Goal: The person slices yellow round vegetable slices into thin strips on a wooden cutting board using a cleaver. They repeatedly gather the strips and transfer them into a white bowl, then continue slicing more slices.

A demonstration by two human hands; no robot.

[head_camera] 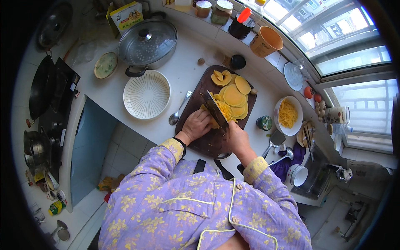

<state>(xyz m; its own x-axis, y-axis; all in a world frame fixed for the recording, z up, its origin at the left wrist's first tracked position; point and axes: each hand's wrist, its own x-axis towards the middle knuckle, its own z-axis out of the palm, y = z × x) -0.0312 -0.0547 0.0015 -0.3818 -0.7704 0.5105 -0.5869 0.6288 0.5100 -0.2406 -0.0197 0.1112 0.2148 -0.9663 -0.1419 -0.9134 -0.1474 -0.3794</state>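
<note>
On a dark brown cutting board (200, 90) lie round pumpkin slices (234, 95), overlapping, with shredded pumpkin (224, 109) beside the blade. My right hand (239, 139) is closed on the handle of a cleaver (215, 109), its blade slanting across the board. My left hand (197, 125) presses on pumpkin pieces just left of the blade; its fingertips are partly hidden. Curved pumpkin pieces (221, 78) sit at the board's far end. A white bowl (296, 103) to the right holds more yellow shreds (287, 114).
Left of the board are a metal spoon (174, 118), a ribbed white dish (147, 94) and a lidded steel pot (148, 39). A green-labelled jar (264, 123) stands right of the board. Utensils, including a ladle (289, 153), lie near the sink (315, 175). A wok (42, 90) is at far left.
</note>
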